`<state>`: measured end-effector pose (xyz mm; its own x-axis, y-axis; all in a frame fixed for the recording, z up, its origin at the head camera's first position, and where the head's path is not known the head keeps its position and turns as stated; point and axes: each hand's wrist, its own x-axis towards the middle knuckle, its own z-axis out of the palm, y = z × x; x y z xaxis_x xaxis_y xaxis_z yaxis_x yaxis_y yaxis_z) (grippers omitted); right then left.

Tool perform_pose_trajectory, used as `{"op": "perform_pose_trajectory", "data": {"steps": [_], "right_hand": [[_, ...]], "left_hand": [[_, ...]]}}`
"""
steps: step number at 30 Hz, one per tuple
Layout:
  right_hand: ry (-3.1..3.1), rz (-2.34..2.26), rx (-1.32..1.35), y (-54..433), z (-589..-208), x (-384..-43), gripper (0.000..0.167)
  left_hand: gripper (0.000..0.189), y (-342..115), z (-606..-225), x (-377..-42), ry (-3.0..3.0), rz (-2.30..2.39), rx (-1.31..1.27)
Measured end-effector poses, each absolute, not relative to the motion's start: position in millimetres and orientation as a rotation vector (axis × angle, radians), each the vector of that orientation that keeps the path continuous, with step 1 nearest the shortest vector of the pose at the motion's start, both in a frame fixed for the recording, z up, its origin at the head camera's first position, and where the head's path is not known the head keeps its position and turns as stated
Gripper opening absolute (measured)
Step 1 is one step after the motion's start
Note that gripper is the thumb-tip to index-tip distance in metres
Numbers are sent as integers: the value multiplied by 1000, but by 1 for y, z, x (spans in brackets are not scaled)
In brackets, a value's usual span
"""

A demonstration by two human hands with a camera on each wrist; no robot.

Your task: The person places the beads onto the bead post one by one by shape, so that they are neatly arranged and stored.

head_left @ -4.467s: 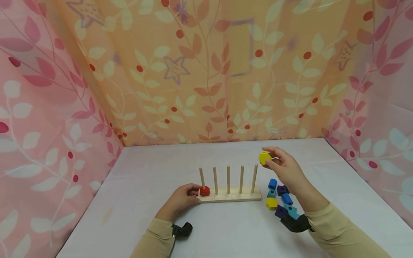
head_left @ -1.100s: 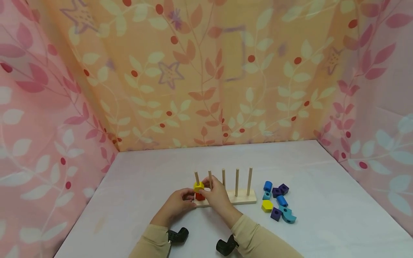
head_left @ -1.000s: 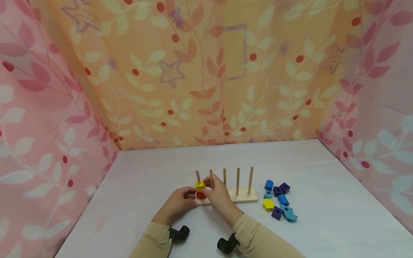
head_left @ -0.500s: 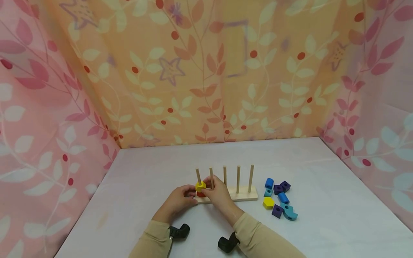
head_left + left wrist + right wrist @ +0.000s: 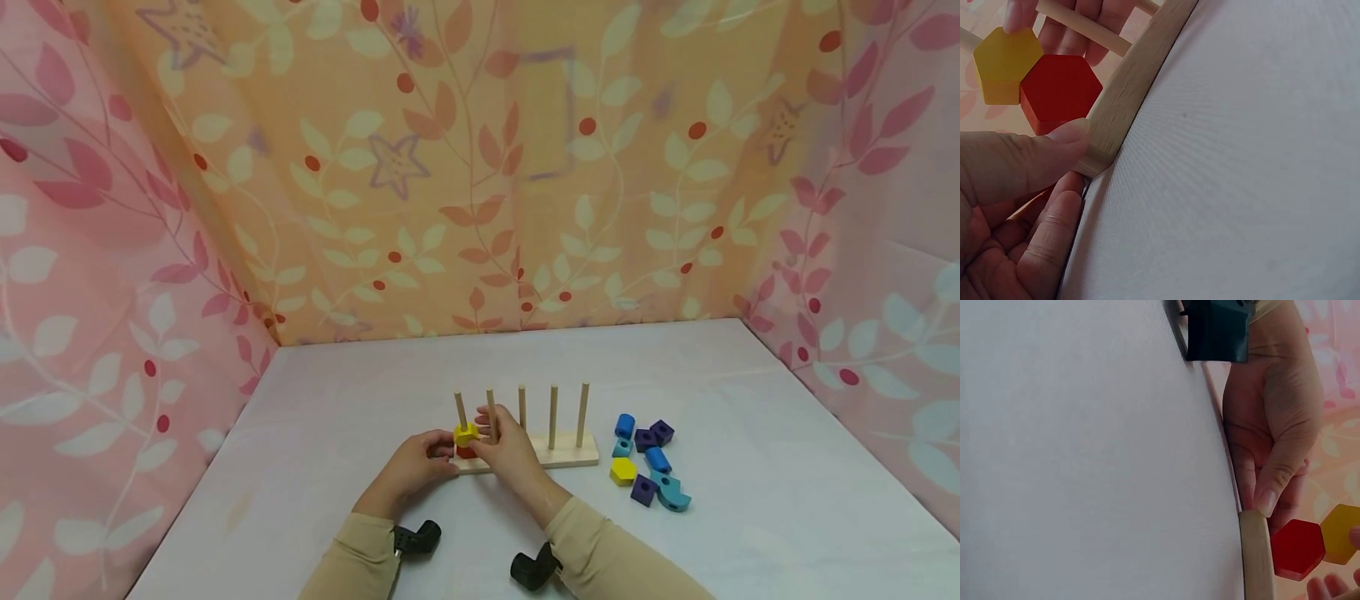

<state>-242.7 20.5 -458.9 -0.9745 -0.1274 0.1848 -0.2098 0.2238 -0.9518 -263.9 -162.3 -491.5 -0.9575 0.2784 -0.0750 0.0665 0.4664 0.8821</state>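
Observation:
A wooden peg stand [image 5: 573, 451] with a row of upright pegs lies on the table. On its leftmost peg a red hexagonal block [image 5: 1063, 87] sits at the base, and a yellow hexagonal block [image 5: 465, 435] sits on the same peg right above it. My left hand [image 5: 411, 473] pinches the stand's left end, thumb on top and fingers beneath, as the left wrist view shows. My right hand [image 5: 516, 457] reaches in from the right; its thumb tip touches the yellow block, while its fingers stretch out behind the second peg, apart from the block.
Right of the stand lie loose blocks: a yellow hexagon [image 5: 622, 472], blue cylinders [image 5: 657, 459], purple cubes [image 5: 643, 490] and teal pieces [image 5: 673, 498]. A black wrist camera [image 5: 534, 568] hangs under the right sleeve. Patterned curtains [image 5: 480, 167] enclose the white table.
My right hand has carried the yellow block from the right to the leftmost peg, where it has slid down toward the red one. Its fingers have just spread off the block. The left hand stays.

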Motion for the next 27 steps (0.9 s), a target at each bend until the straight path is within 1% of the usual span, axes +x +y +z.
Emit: {"op": "perform_pose_trajectory", "data": {"steps": [7, 18, 23, 27], "right_hand": [[-2470, 1791, 379, 28, -450, -235, 54], [-2453, 1971, 553, 58, -446, -217, 63], [-2473, 1940, 516, 77, -442, -210, 58], [-2518, 1849, 457, 95, -439, -208, 46]], "left_hand": [[46, -162, -489, -263, 2524, 1455, 278], [47, -161, -491, -262, 2516, 1467, 244], [48, -161, -493, -262, 2519, 1472, 275], [48, -162, -493, -263, 2526, 1469, 285]]}}
